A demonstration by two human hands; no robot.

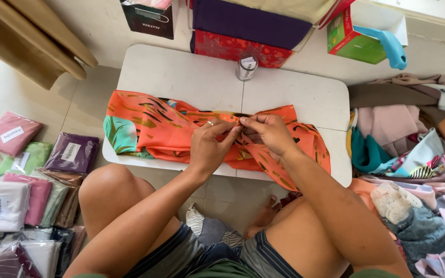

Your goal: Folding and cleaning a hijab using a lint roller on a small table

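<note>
An orange patterned cloth [150, 126] with dark streaks and a teal corner lies bunched across a low white table [181, 74]. My left hand [211, 146], a ring on one finger, pinches the cloth at its gathered middle. My right hand [270, 131] pinches the same spot from the other side, fingertips touching the left hand's. Both hands sit over the table's near edge, above my bare knees.
A small tin [246, 67] stands at the table's far edge. Packaged folded cloths [37, 175] lie stacked on the floor at left. A heap of loose fabrics [413, 154] fills the right. Boxes [354, 38] and a purple cloth [248, 20] sit behind the table.
</note>
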